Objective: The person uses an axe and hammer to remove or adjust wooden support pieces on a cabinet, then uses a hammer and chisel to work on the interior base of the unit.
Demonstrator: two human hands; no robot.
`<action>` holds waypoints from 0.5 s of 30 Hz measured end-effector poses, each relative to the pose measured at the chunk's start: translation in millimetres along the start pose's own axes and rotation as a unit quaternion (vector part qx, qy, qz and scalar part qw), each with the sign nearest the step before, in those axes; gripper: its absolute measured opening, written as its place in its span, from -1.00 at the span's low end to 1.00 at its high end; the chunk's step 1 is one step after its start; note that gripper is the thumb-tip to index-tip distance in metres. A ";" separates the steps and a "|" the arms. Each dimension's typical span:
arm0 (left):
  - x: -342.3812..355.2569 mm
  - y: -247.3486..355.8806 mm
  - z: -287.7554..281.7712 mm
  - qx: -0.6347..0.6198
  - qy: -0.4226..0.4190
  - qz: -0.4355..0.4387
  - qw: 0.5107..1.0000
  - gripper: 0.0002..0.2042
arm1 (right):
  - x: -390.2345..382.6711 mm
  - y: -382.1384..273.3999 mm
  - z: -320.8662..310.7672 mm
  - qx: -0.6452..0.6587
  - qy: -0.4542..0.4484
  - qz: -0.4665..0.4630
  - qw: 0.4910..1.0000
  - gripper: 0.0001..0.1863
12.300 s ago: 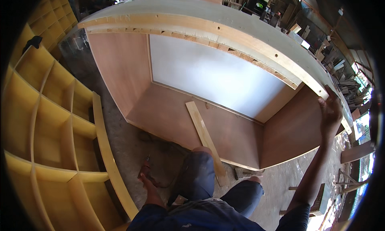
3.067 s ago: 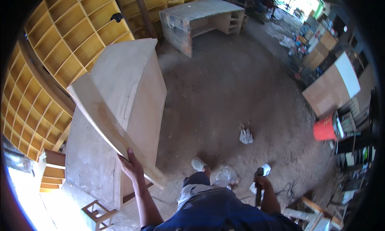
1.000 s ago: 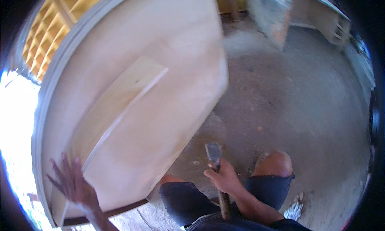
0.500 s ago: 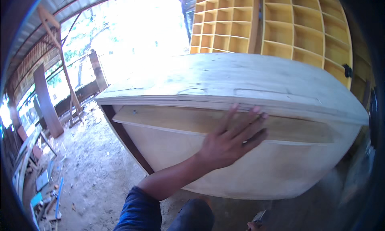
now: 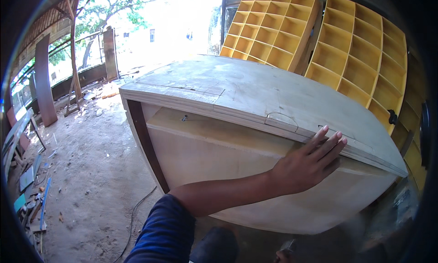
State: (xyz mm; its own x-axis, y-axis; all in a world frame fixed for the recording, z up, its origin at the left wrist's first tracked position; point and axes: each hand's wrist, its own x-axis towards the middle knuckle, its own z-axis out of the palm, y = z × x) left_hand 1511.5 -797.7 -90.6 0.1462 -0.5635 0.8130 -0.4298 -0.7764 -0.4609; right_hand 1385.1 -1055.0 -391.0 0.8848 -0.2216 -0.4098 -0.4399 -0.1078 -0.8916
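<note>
A large cabinet-like plywood piece (image 5: 242,78) fills the middle, with a pale, worn top and a layered front edge. My left hand (image 5: 303,169) lies against that front edge toward its right part, fingers stretched and slightly spread, holding nothing. Beneath the edge runs a recessed wooden ledge (image 5: 210,134), where a small metal screw or bolt (image 5: 185,118) sticks up near the left end. Low at the bottom, my right hand (image 5: 281,256) is only partly visible, closed on a small tool with a flat metal blade (image 5: 289,245); its exact kind is unclear.
Two yellow shelf units with square compartments (image 5: 269,26) lean behind the cabinet. A dark cable (image 5: 132,217) lies on the dirt floor (image 5: 91,167) at left. Scrap boards and offcuts (image 5: 34,208) are piled by the left rim, and a brown plank (image 5: 43,80) stands farther back.
My left hand has slid rightward along the cabinet's front edge. The view has turned, so the cabinet appears more slanted. My right hand stays low with the bladed tool.
</note>
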 end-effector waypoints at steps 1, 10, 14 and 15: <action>-4.3 1.3 0.5 -0.002 0.005 -0.003 1.000 -0.71 | -2.5 -2.5 -1.6 0.000 -0.009 0.004 1.000 -0.81; -65.3 -22.0 25.6 0.086 -0.049 0.047 0.994 -0.52 | -19.3 -4.5 -1.1 0.040 -0.007 -0.014 0.999 -0.83; -84.3 -34.4 16.0 0.086 -0.092 0.054 0.990 -0.50 | -21.6 -3.5 -1.6 0.055 -0.009 -0.020 0.998 -0.82; -87.0 -35.7 11.4 0.070 -0.073 0.056 0.993 -0.51 | -22.2 -3.5 -1.2 0.059 -0.009 -0.023 0.998 -0.82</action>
State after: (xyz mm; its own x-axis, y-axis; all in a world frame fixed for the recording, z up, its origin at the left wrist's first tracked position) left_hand 1524.2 -724.2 -149.0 0.2354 -0.6760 0.6983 -0.3248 -0.7319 -0.5991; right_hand 1366.8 -1050.8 -378.5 0.9072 -0.2005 -0.3699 -0.3782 -0.0033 -0.9257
